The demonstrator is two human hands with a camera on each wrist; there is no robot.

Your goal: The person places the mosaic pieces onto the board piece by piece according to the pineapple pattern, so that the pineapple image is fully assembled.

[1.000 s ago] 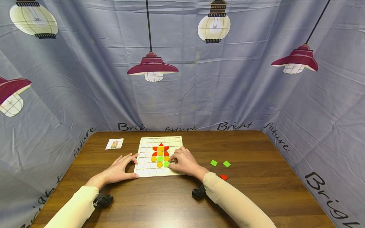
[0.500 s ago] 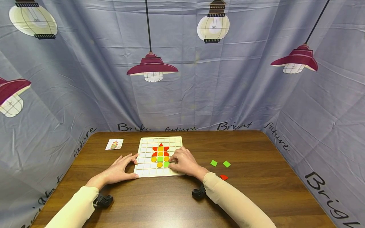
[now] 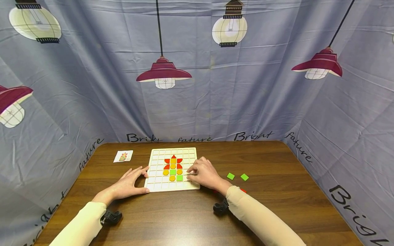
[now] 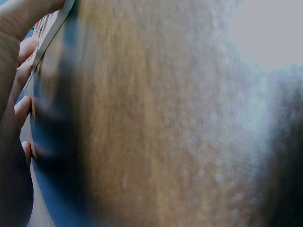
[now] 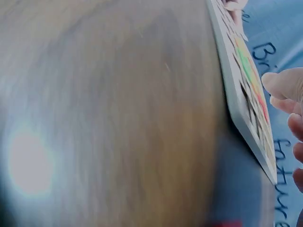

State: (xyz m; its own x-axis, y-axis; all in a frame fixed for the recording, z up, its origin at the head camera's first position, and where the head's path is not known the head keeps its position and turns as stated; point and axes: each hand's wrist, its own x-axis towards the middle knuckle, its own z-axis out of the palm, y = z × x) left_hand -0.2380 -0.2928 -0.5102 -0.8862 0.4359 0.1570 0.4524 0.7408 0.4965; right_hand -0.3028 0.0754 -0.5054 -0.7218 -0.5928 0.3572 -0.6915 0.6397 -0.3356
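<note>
A pale gridded board (image 3: 157, 185) lies on the table, bearing a figure of red, yellow and green pieces. My left hand (image 3: 127, 183) rests at its left side, thumb and forefinger spread and touching the edge. Over the board's right edge hovers my right hand (image 3: 205, 173), fingers loosely bent with nothing between them. Closest to its fingertips, a green square (image 3: 179, 178) sits in the lower right of the figure. In the right wrist view the thumb (image 5: 284, 84) is apart from the board's surface.
Two green squares (image 3: 230, 176) lie loose on the wooden table (image 3: 271, 212), right of the board. A red piece (image 3: 243, 191) is partly hidden by the right forearm; another bit of red shows beside the wrist. A small picture card (image 3: 123, 156) lies at the back left.
My right hand has let go of the green square and drawn back to the right, uncovering that square on the board. My left hand stays in place.
</note>
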